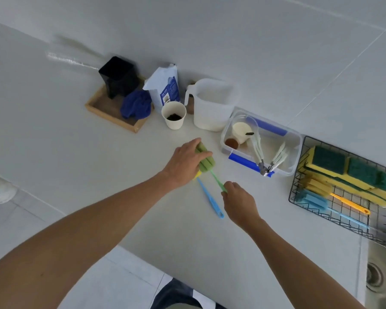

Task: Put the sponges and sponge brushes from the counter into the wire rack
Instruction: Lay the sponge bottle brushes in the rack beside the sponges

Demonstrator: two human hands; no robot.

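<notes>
A green sponge brush [206,162] lies on the white counter [76,141]. My left hand [185,162] is closed over its sponge head. My right hand [239,202] pinches the end of its green handle. A second brush with a blue handle [210,200] lies beside it; its yellow head is mostly hidden under my left hand. The black wire rack [299,192] at the right holds several yellow-and-green sponges [341,168], a yellow brush with an orange handle [334,194] and a blue brush [314,202].
A clear plastic box with blue clips [292,163] holding tongs and cups sits between the brushes and the rack. Behind stand a white jug [210,105], a paper cup [173,115], a white bag [165,88] and a wooden tray [112,114]. A steel sink [381,277] lies at the lower right.
</notes>
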